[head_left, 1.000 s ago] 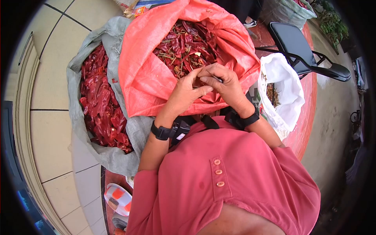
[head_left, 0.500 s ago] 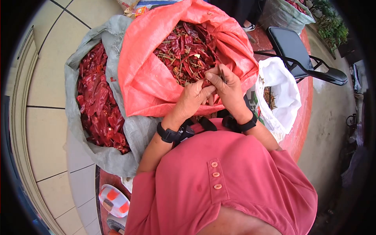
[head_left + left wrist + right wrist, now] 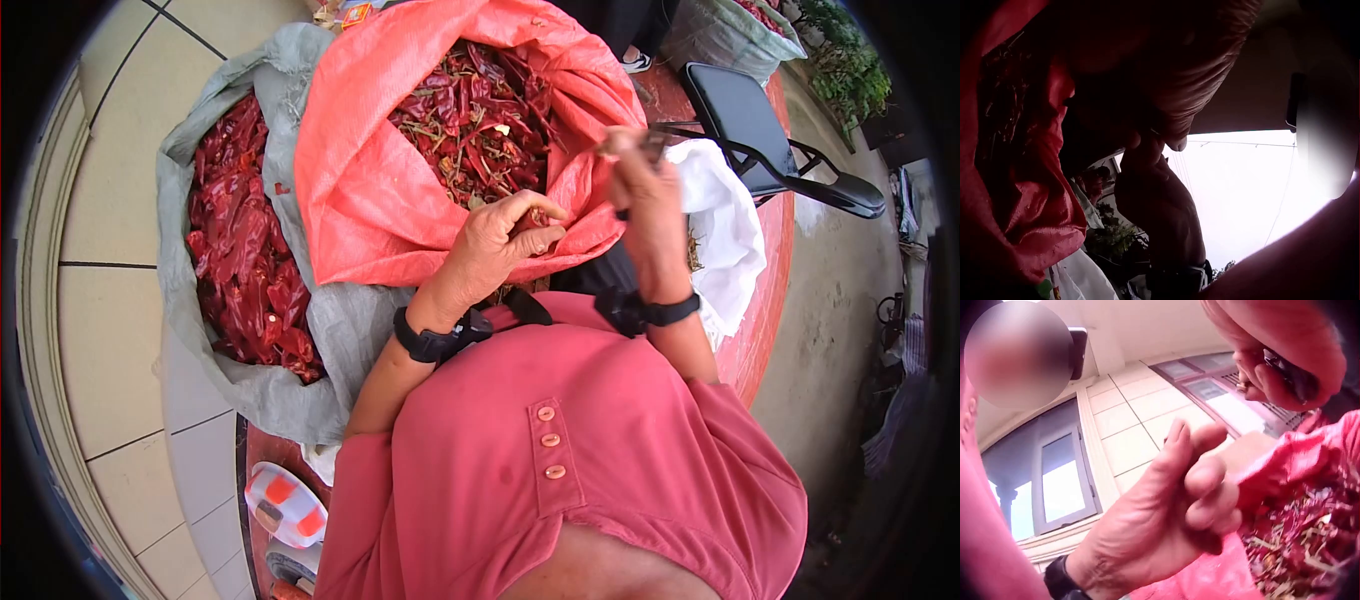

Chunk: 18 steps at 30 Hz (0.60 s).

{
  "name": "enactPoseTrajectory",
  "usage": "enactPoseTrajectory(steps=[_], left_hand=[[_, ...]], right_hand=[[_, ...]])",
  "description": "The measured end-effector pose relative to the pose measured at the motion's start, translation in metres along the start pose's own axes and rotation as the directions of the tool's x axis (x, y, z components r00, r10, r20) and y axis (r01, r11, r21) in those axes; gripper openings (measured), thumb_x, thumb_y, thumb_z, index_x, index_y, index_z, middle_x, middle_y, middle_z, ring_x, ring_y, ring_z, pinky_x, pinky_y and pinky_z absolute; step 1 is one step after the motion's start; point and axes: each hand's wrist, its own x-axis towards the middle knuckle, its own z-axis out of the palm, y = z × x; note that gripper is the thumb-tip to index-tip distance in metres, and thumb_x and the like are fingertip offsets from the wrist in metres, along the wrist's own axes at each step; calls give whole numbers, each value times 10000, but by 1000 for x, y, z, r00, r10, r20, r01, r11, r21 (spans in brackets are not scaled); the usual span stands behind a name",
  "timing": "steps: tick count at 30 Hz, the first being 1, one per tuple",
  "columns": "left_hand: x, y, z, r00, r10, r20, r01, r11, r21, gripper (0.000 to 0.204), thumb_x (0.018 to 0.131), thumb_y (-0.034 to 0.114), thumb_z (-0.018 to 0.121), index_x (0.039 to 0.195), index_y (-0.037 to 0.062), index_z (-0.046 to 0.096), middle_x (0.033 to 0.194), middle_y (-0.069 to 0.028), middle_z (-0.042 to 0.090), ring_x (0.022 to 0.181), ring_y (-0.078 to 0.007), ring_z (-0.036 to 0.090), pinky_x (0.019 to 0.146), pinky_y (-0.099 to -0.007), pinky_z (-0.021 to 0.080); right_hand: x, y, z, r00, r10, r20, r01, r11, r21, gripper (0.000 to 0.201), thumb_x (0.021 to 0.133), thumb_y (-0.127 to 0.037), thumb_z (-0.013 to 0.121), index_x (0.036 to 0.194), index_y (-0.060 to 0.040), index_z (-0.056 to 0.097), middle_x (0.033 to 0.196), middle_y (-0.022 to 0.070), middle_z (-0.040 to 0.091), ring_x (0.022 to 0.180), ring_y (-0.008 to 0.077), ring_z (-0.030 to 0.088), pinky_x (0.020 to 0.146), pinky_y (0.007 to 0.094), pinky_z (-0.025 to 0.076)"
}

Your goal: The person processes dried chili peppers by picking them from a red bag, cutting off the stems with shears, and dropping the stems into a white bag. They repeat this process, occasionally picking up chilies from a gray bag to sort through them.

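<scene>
My left hand (image 3: pixel 495 235) is over the near rim of the pink-red woven sack (image 3: pixel 350 150), thumb and forefinger bent around a dried red chili (image 3: pixel 534 217), mostly hidden by the fingers. To its right, my right hand (image 3: pixel 648 200) is raised above the sack's right edge, blurred by motion. It grips a small dark tool (image 3: pixel 655 146), which also shows as a dark, shiny piece in the right wrist view (image 3: pixel 1291 375). A light stem-like bit (image 3: pixel 607 146) sticks out at its fingertips. Dried chilies with stems (image 3: pixel 470 120) fill the sack.
Left of the sack, a grey sack (image 3: pixel 180 200) holds red chilies (image 3: pixel 245 240). A white bag (image 3: pixel 735 250) with stems (image 3: pixel 694 250) stands right, below a black chair (image 3: pixel 740 120). At lower left lies an orange-and-white container (image 3: pixel 290 505). Another filled sack (image 3: pixel 730 40) stands behind.
The hands were together over the sack's near rim; the right hand has moved away to the right with the dark tool. My left hand stays near the rim.
</scene>
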Motion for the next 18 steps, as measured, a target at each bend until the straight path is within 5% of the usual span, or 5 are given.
enactPoseTrajectory(steps=[3,6,9,12,18], left_hand=[[-2,1,-3,999,32,-11,-31,999,34,198,869,126,697,1037,45,629,873,-25,651,785,-81,607,721,-229,492],[-3,1,-4,994,106,-16,-106,994,16,234,858,114,706,1064,48,617,903,-28,656,813,-87,609,737,-238,494],[-5,1,-5,995,96,-2,-96,995,-8,278,855,107,707,1103,41,601,921,-35,659,836,-99,615,765,-250,502],[-5,4,-5,992,124,-34,-126,990,-62,349,861,107,699,1176,37,569,953,-52,667,894,-125,627,811,-265,505],[-13,7,-6,981,183,-58,-182,983,28,415,895,98,656,1275,17,510,1065,-84,661,1000,-150,619,900,-277,478]], right_hand=[[3,-22,-47,914,-351,-201,291,916,-275,153,958,-152,583,1041,-72,683,855,-50,623,608,3,412,524,163,318],[11,-23,-109,701,-685,-198,415,618,-668,181,954,-59,568,1103,-51,672,967,-16,665,756,20,539,617,176,439],[22,1,-199,776,-599,-199,67,391,-918,207,897,-73,635,1097,-35,672,1013,25,691,906,113,623,812,268,490],[20,18,-203,826,-473,-307,47,600,-799,230,873,-80,651,1096,-24,670,1021,51,694,955,149,627,887,300,468],[0,29,-60,973,-191,130,231,792,-566,182,887,-65,624,1061,-21,652,955,50,684,876,121,616,802,278,476]])
